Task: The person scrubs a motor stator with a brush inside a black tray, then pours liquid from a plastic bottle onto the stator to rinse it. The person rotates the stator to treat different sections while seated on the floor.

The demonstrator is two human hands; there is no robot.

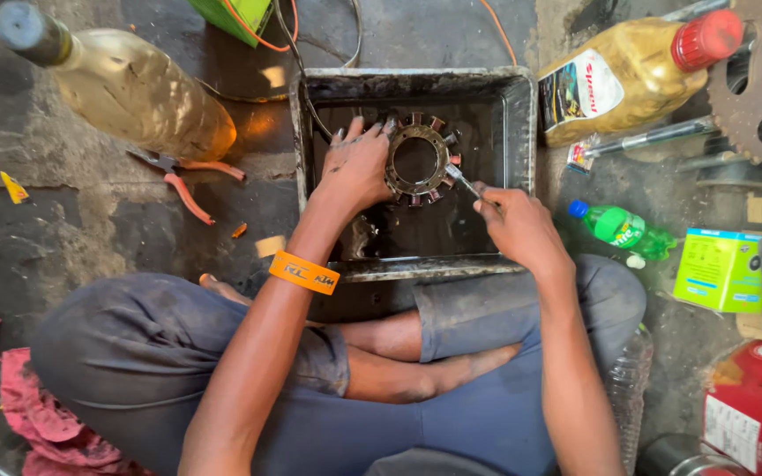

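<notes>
At frame centre, left hand [356,167], fingers spread, grips a ring-shaped stator [417,159] over a metal tray [513,106]; right hand [515,222] pinches a thin tool [462,180].

Stained concrete floor [116,220] bears a metal tray [522,115], pliers [189,176], seemingly oil bottles [628,75]

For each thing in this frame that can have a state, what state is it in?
Left hand: gripping the ring-shaped stator's rim.
Stator: held over the tray, tilted toward the camera.
Right hand: holding a thin metal tool.
Metal tool: tip touching the stator's edge.
Black tray: dirty, wet inside.
Oil bottle: lying on its side, red cap on.
Green bottle: lying down, capped.
Pliers: on the floor, handles spread.
</notes>
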